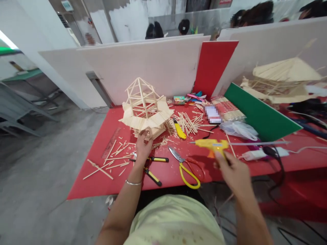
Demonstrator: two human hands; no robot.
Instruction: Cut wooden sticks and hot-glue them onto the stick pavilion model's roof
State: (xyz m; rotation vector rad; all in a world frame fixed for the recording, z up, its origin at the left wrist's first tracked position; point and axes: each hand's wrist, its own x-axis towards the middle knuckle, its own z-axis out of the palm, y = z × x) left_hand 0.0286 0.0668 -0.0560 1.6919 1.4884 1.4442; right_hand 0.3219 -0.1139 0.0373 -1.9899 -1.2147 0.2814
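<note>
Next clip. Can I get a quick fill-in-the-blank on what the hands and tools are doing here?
1. The right hand holds a yellow ____ by its handle.
2. The stick model house has the ____ on its near edge.
3. The scissors lying between the two arms have ____ handles.
4. The table top is ____.

Missing words: glue gun; left hand; yellow; red.
</note>
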